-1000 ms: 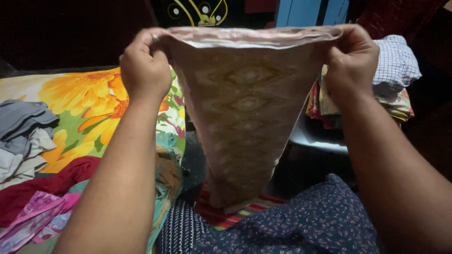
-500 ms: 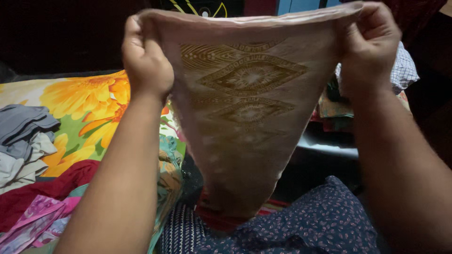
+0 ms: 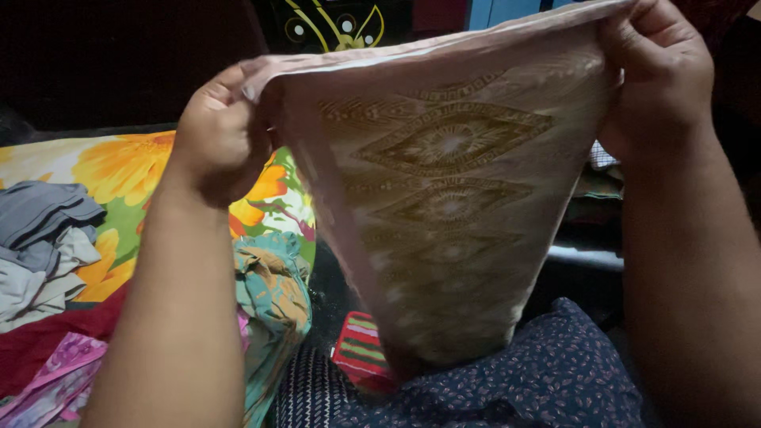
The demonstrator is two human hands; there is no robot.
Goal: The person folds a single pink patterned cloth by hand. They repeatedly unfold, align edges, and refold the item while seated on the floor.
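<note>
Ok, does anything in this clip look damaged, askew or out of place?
Nothing stands out. The patterned cloth hangs stretched between the left hand and right hand, with no tear visible. Grey clothes lie loosely heaped on the floral bedsheet.

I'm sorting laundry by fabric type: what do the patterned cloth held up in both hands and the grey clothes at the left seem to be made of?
The patterned cloth looks like a thin woven fabric, possibly cotton, matte beige with gold diamond motifs; it hangs limp in soft folds. The grey clothes look like soft knit jersey, dull and crumpled. The dim light leaves both uncertain.
</note>
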